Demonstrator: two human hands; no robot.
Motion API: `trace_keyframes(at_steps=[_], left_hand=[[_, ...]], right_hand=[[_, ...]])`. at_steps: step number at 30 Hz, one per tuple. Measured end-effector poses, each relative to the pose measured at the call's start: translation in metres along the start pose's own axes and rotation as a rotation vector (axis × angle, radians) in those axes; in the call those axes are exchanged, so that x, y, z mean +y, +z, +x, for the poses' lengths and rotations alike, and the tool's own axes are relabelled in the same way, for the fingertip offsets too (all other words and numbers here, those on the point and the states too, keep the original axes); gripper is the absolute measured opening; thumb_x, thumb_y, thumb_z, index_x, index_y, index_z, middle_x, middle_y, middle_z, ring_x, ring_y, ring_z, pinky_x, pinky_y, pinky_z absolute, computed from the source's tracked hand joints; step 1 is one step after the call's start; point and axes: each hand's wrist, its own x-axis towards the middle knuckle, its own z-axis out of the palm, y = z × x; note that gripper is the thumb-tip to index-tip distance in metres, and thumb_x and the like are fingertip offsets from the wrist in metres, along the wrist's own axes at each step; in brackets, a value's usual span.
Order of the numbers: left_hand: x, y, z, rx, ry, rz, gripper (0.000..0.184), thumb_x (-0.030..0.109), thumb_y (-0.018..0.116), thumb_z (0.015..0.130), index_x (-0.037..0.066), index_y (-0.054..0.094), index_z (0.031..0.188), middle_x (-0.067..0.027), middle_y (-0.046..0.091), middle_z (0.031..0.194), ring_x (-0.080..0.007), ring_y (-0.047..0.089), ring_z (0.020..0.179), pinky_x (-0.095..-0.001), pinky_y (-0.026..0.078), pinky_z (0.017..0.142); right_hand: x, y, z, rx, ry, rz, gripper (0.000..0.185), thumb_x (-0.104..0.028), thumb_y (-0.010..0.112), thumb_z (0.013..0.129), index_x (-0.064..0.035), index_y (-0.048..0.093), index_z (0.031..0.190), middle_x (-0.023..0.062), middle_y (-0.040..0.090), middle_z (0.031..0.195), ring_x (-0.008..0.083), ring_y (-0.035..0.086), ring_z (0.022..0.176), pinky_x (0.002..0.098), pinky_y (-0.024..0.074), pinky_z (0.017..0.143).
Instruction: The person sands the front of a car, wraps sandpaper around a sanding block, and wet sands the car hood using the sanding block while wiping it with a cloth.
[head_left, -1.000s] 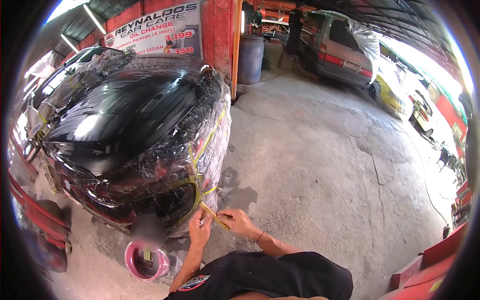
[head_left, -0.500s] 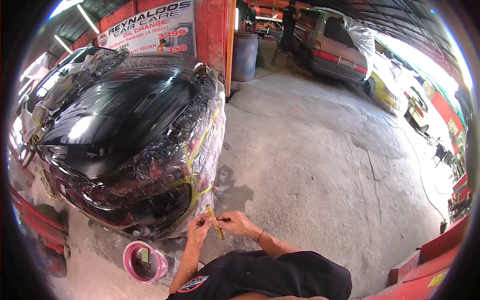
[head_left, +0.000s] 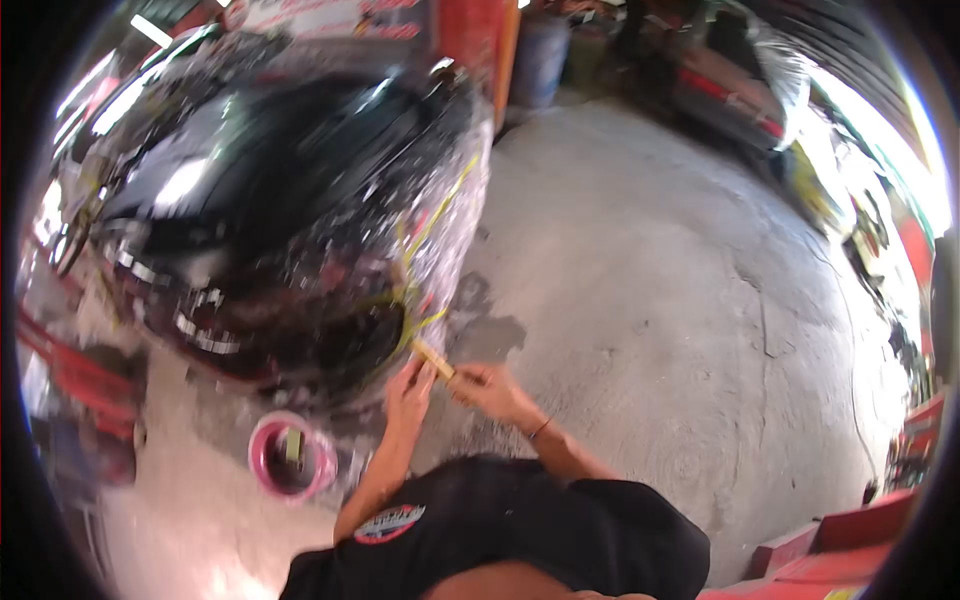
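Observation:
Between my two hands is a narrow yellow strip [head_left: 433, 359], slanting down to the right; blur hides exactly what it is. My left hand [head_left: 408, 390] is closed on its near side, with the fingers pointing up. From the right, my right hand [head_left: 492, 391] pinches the lower end. Just beyond the strip stands a car with a glossy black hood [head_left: 270, 165], its front and side wrapped in clear plastic film [head_left: 455, 215]. Yellow masking tape [head_left: 440, 228] runs along the film, and a loose tape end sticks out near my hands.
A pink bucket [head_left: 258, 455] holding a greenish block [head_left: 293, 446] stands on the concrete floor [head_left: 620, 300] at lower left. At the back are a blue drum [head_left: 540, 62] and a parked van [head_left: 735, 90]. Red metal structures line the left and lower right.
My view has tipped downward, so the car, bucket and hands appear higher in the picture. The strip now slants more, and both hands still grip it.

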Motion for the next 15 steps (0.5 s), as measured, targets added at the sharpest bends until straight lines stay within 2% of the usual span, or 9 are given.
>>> trace_keyframes(at_steps=[2, 5, 7, 8, 10, 12, 14, 15], left_hand=[[0.034, 0.013, -0.007, 0.049, -0.006, 0.011, 0.031, 0.018, 0.061, 0.100, -0.004, 0.067, 0.120, -0.0017, 0.069, 0.100, -0.0088, 0.060, 0.090, -0.0236, 0.048, 0.081], [0.038, 0.017, -0.007, 0.116, 0.005, 0.091, 0.031, 0.017, 0.063, 0.099, -0.003, 0.067, 0.121, -0.0029, 0.070, 0.100, -0.0083, 0.060, 0.090, -0.0223, 0.048, 0.080], [0.030, 0.019, -0.008, 0.097, -0.087, -0.196, 0.030, 0.013, 0.064, 0.098, -0.007, 0.065, 0.120, -0.0081, 0.070, 0.106, -0.0126, 0.064, 0.096, -0.0267, 0.051, 0.089], [0.032, 0.019, -0.010, 0.115, -0.086, -0.199, 0.030, 0.013, 0.064, 0.098, -0.007, 0.065, 0.120, -0.0081, 0.070, 0.106, -0.0126, 0.064, 0.096, -0.0267, 0.051, 0.089], [0.035, 0.019, -0.012, 0.082, -0.029, -0.290, 0.032, 0.015, 0.066, 0.098, -0.005, 0.064, 0.123, -0.0049, 0.070, 0.102, -0.0078, 0.062, 0.090, -0.0204, 0.049, 0.077], [0.041, 0.019, -0.015, 0.081, -0.022, -0.281, 0.033, 0.015, 0.066, 0.098, -0.006, 0.064, 0.123, -0.0049, 0.070, 0.103, -0.0083, 0.063, 0.091, -0.0208, 0.050, 0.077], [0.044, 0.020, -0.018, 0.072, -0.018, -0.271, 0.033, 0.014, 0.066, 0.098, -0.007, 0.063, 0.123, -0.0049, 0.070, 0.104, -0.0089, 0.063, 0.091, -0.0212, 0.050, 0.078], [0.044, 0.019, -0.020, 0.058, -0.024, -0.275, 0.033, 0.014, 0.067, 0.097, -0.006, 0.063, 0.124, -0.0051, 0.070, 0.105, -0.0089, 0.063, 0.091, -0.0214, 0.050, 0.078]], right_hand=[[0.000, -0.001, 0.003, 0.062, -0.025, 0.016, 0.022, -0.013, 0.064, 0.097, 0.0023, 0.067, 0.113, 0.0020, 0.067, 0.086, 0.0084, 0.061, 0.075, 0.0250, 0.0510, 0.069], [0.001, 0.002, 0.003, 0.156, -0.072, 0.125, 0.025, -0.010, 0.068, 0.094, 0.0039, 0.067, 0.115, 0.0041, 0.068, 0.090, 0.0099, 0.064, 0.076, 0.0249, 0.0527, 0.071], [-0.002, 0.007, -0.002, 0.150, -0.091, 0.153, 0.026, -0.009, 0.069, 0.093, 0.0047, 0.067, 0.115, 0.0055, 0.069, 0.093, 0.0104, 0.064, 0.078, 0.0251, 0.0530, 0.071], [-0.003, 0.008, -0.003, 0.189, -0.127, 0.181, 0.027, -0.008, 0.070, 0.092, 0.0055, 0.066, 0.115, 0.0069, 0.069, 0.096, 0.0110, 0.064, 0.080, 0.0253, 0.0533, 0.072], [-0.001, 0.009, -0.002, 0.192, -0.136, 0.171, 0.027, -0.007, 0.072, 0.090, 0.0046, 0.067, 0.115, 0.0068, 0.069, 0.098, 0.0113, 0.064, 0.081, 0.0256, 0.0529, 0.072], [-0.005, 0.010, -0.004, 0.212, -0.146, 0.164, 0.028, -0.006, 0.073, 0.089, 0.0037, 0.067, 0.114, 0.0066, 0.068, 0.099, 0.0117, 0.064, 0.082, 0.0260, 0.0524, 0.071], [-0.014, 0.010, -0.007, 0.265, -0.250, -0.210, 0.028, -0.007, 0.075, 0.086, 0.0000, 0.069, 0.112, 0.0051, 0.065, 0.099, 0.0117, 0.063, 0.081, 0.0270, 0.0517, 0.071], [-0.014, 0.012, -0.008, 0.270, -0.248, -0.209, 0.028, -0.007, 0.075, 0.086, 0.0000, 0.069, 0.112, 0.0051, 0.065, 0.099, 0.0117, 0.063, 0.081, 0.0270, 0.0517, 0.071]])
